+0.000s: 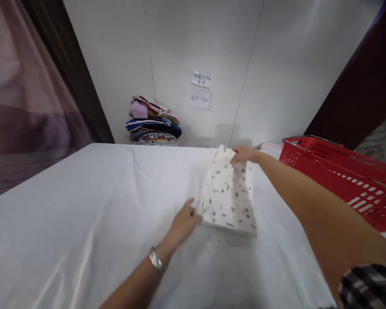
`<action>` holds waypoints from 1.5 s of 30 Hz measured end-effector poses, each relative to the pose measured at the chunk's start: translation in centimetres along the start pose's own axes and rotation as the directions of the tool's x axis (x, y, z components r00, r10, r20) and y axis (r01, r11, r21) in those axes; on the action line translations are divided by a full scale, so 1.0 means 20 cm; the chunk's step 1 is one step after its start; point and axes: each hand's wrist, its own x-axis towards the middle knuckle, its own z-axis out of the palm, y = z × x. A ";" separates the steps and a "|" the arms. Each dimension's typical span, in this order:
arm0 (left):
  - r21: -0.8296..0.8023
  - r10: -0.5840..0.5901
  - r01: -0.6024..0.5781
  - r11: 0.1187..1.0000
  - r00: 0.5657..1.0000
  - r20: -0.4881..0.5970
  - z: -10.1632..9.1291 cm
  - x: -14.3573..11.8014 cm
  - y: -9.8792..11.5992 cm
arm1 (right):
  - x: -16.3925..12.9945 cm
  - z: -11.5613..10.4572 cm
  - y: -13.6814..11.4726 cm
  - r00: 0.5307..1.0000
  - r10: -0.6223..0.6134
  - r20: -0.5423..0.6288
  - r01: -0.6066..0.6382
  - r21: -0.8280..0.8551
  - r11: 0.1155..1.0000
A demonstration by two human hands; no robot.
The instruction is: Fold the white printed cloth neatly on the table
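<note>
A white cloth [227,195] with a small dark print, folded into a rough rectangle, is on the right half of the white-covered table, tilted up at its far end. My right hand [244,155] reaches across and grips its far edge near the top right. At the near left corner, my left hand [185,219] has thumb and fingers closed on the cloth's edge; this hand is slightly blurred. A silver bracelet [157,259] circles my left wrist. The cloth's underside is hidden.
A stack of folded fabrics [154,122] stands at the back against the white wall. To the right is a red plastic basket [350,171], close to my right forearm. Two paper notes [201,99] are stuck on the wall. A pinkish curtain [25,103] hangs at left.
</note>
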 end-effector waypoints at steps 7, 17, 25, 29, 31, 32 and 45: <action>0.743 0.697 -0.245 0.624 0.605 -0.386 -0.54 0.11 0.48 | -0.07 -0.16 -0.13 0.833 -0.186 -0.521 0.409 0.356 0.840; 0.871 0.607 -0.381 0.309 0.784 0.127 -0.34 -0.13 -0.27 | -0.67 0.65 0.28 0.947 -0.289 -0.140 0.313 0.209 0.926; 0.814 0.586 -0.334 0.475 0.810 -0.009 -0.32 -0.17 -0.36 | -0.84 0.68 0.34 0.980 0.079 -0.181 0.004 0.420 0.907; 0.773 0.548 -0.329 0.543 0.836 -0.028 -0.34 -0.16 -0.31 | -0.90 0.68 0.30 0.948 0.277 -0.159 -0.158 0.522 0.838; 0.771 0.548 -0.322 0.549 0.835 -0.041 -0.33 -0.15 -0.29 | -0.91 0.68 0.28 0.941 0.313 -0.126 -0.203 0.527 0.825; 0.772 0.552 -0.325 0.546 0.833 -0.040 -0.32 -0.13 -0.27 | -0.90 0.68 0.27 0.943 0.315 -0.106 -0.217 0.521 0.825; 0.765 0.468 -0.326 0.556 0.883 0.036 -0.21 -0.06 -0.14 | -0.85 0.72 0.23 0.966 0.256 -0.035 -0.218 0.423 0.880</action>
